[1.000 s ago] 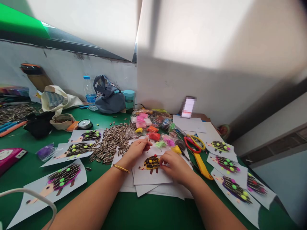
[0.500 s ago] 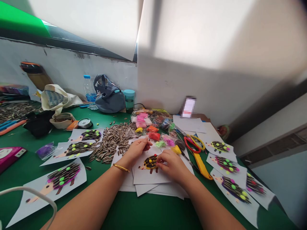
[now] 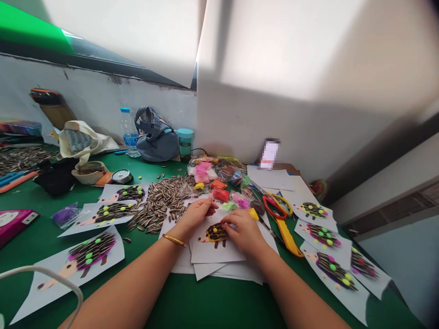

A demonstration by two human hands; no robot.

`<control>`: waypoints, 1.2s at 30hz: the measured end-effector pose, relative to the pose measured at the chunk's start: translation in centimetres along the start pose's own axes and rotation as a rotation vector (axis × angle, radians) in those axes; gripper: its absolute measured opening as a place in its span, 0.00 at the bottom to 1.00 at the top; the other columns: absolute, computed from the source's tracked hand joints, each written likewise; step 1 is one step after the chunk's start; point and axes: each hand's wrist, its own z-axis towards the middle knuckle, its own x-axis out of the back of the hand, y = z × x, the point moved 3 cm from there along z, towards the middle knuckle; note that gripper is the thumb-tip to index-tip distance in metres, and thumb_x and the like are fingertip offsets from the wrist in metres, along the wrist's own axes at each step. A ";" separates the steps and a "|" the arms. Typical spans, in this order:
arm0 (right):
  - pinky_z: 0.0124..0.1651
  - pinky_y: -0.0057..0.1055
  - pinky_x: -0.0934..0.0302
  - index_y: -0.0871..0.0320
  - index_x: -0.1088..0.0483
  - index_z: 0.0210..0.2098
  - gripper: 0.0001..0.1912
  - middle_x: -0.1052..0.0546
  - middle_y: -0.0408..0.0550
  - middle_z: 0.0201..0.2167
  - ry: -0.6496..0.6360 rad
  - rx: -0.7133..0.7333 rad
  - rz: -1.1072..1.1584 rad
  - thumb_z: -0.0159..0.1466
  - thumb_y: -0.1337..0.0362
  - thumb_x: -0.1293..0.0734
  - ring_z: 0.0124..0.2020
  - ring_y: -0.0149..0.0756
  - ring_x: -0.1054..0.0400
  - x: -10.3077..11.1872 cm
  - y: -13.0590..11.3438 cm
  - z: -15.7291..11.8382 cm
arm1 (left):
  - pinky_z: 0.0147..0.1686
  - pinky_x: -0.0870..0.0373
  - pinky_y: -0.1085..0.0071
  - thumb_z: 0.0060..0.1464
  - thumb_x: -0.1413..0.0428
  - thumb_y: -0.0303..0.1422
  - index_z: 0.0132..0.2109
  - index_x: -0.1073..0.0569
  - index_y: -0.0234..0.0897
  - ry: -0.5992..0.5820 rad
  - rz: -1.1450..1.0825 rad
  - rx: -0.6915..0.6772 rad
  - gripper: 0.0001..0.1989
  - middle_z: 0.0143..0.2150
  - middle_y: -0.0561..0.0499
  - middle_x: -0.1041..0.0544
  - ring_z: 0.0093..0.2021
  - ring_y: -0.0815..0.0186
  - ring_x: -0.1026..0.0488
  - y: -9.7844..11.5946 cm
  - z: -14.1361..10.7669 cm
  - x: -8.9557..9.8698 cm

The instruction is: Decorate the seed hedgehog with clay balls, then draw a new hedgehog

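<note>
On a stack of white paper (image 3: 219,257) lies a hedgehog picture (image 3: 215,234) with a yellow body, dark sunflower seeds as spines and small yellow balls on its back. My right hand (image 3: 244,230) rests over the hedgehog's right side, fingertips pinched together at its upper back; what they touch or hold is hidden. Just above the picture's left part, my left hand (image 3: 200,214) has its thumb and fingertips closed together, near a red clay packet (image 3: 221,195). Anything within that pinch is too small to make out. Sunflower seeds (image 3: 161,198) are heaped beside it.
Finished-looking hedgehog pictures lie left (image 3: 91,253) and right (image 3: 334,269). Red-handled scissors (image 3: 274,210) and a yellow cutter (image 3: 288,237) sit right of the paper. Bagged clay, a bottle (image 3: 130,137), a blue bag (image 3: 157,141) and a phone (image 3: 270,154) stand behind.
My right hand's fingertips have moved slightly up and left, now covering the red ball seen earlier on the hedgehog's upper back. My left hand has barely moved.
</note>
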 end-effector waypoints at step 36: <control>0.45 0.34 0.45 0.49 0.21 0.32 0.05 0.28 0.45 0.36 0.020 -0.037 -0.017 0.60 0.65 0.30 0.42 0.38 0.38 -2.1 -1.2 1.8 | 0.34 0.35 0.71 0.48 0.44 0.54 0.31 0.24 0.33 0.001 -0.068 0.006 0.25 0.27 0.50 0.26 0.31 0.67 0.32 0.1 0.1 -0.1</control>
